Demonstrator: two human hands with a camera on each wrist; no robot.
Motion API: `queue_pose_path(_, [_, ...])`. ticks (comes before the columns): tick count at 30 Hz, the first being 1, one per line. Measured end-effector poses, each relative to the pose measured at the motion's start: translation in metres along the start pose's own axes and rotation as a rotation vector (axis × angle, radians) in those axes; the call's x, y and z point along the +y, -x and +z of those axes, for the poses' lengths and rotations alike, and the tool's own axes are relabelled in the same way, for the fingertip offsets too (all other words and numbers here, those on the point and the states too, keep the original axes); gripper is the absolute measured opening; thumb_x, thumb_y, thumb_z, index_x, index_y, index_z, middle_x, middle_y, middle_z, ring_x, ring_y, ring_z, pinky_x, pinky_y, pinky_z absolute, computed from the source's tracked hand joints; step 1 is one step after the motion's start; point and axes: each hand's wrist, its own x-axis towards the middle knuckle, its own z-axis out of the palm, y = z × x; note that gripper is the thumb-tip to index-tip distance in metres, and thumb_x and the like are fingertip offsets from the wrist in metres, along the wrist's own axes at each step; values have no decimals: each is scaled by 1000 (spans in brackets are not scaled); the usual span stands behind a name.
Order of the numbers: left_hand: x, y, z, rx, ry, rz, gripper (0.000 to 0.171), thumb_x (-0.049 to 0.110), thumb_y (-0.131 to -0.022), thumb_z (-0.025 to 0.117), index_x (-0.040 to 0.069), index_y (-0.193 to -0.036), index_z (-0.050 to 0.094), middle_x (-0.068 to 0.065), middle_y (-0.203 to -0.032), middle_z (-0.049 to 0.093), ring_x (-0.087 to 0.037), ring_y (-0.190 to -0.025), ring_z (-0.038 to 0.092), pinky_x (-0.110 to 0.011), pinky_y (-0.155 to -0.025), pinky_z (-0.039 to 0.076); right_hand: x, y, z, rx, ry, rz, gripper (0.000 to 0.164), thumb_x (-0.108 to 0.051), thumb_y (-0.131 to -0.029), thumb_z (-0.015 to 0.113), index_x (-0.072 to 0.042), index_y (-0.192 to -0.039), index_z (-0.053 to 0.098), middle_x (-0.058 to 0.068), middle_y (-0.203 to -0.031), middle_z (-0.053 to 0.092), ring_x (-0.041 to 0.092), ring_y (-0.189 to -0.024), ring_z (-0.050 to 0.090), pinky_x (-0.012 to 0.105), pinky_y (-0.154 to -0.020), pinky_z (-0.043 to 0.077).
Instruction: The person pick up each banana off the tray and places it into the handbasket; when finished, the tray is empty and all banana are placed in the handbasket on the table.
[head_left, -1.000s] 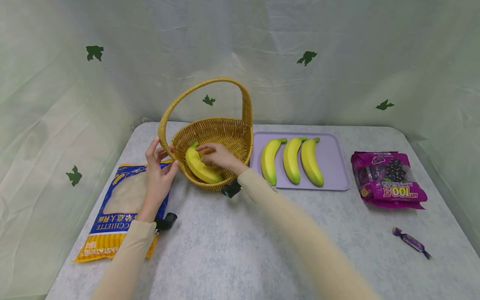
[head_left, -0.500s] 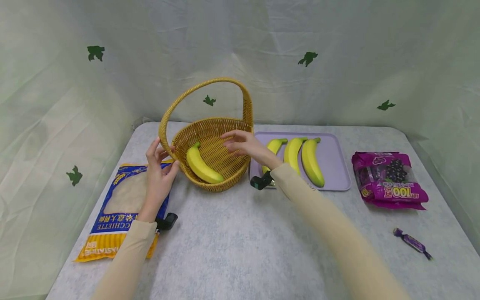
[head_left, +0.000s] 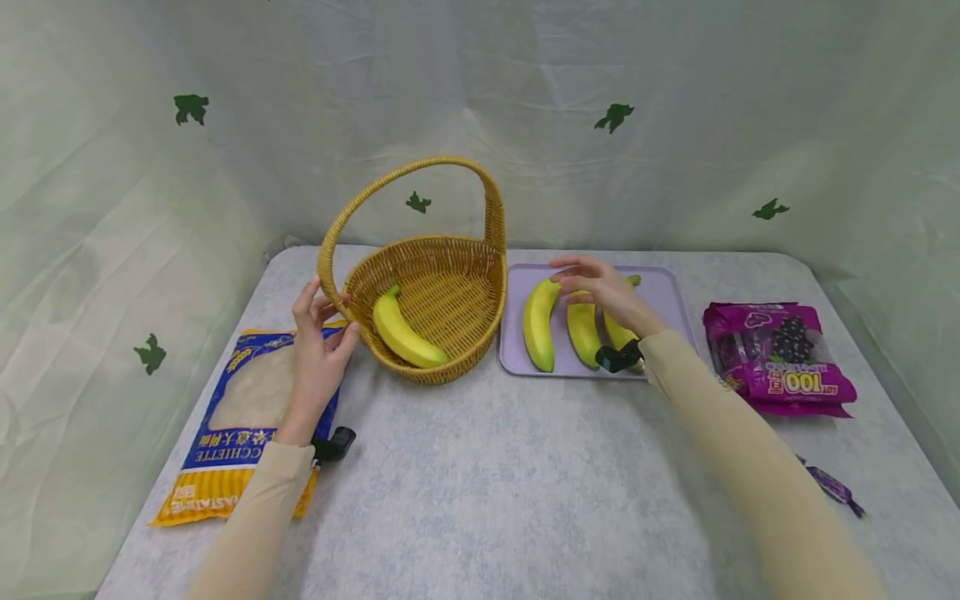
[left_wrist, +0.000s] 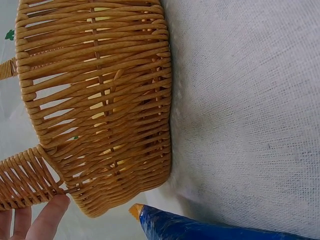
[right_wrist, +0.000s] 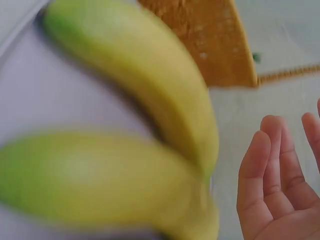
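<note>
steadying the basket [head_left: 457,308] is prob. why the l. hand [head_left: 318,354] pinches its handle base [head_left: 327,275], thumb opposing fingers. r. hand [head_left: 603,292] is loosely spread w/ nothing held, r. of basket, near three bananas [head_left: 582,333]; they lie side by side on the tray [head_left: 512,358] next to basket, likely so each lifts singly. another banana [head_left: 405,333] lies inside basket. pasta bag [head_left: 247,392] is l. of basket, maybe out of the way.

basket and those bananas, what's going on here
A person's left hand holds the basket at the foot of its handle. Their right hand hovers over the lilac tray with nothing in its grasp. One banana lies in the basket, and three more bananas lie on the tray.
</note>
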Motion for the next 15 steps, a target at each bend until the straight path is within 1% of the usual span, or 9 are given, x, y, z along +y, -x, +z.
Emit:
queue_pose_path(2, [1, 0, 0, 0, 2, 3, 72, -7, -92, 53, 13, -147, 11, -13, -126, 45, -35, -119, 47, -18, -87, 45, 5, 7, -14, 29, 15, 4, 39, -14, -96, 56, -3, -133, 51, 26, -132, 49, 37, -109, 53, 49, -95, 42])
queue_pose_path(7, [1, 0, 1, 1, -1, 21, 71, -7, -92, 54, 11, -146, 11, -18, -125, 46, -35, -119, 47, -16, -85, 45, 14, 26, -42, 107, 39, 43, 40, -17, -97, 55, -5, -135, 49, 23, -133, 48, 33, -110, 53, 46, -98, 40])
queue_pose_path(9, [0, 0, 1, 2, 1, 26, 72, -8, -91, 55, 10, -146, 12, -21, -125, 46, -37, -119, 47, -16, -85, 45, 14, 33, -51, 141, 43, 66, 40, -17, -98, 55, -5, -135, 48, 20, -131, 50, 31, -109, 54, 43, -97, 42])
queue_pose_path(12, [0, -1, 1, 1, -3, 27, 73, -10, -90, 55, 9, -146, 11, -22, -125, 46, -39, -119, 47, -17, -85, 45, 13, 43, -61, 168, 37, 91, 42, -17, -99, 52, -4, -138, 45, 20, -132, 49, 30, -111, 54, 44, -99, 40])
queue_pose_path(15, [0, 0, 1, 5, -6, 28, 73, -11, -90, 55, 8, -145, 10, -21, -124, 46, -38, -118, 47, -19, -85, 46, 13, 51, -69, 181, 59, 120, 44, -20, -100, 51, -6, -141, 42, 21, -136, 45, 29, -114, 52, 43, -101, 38])
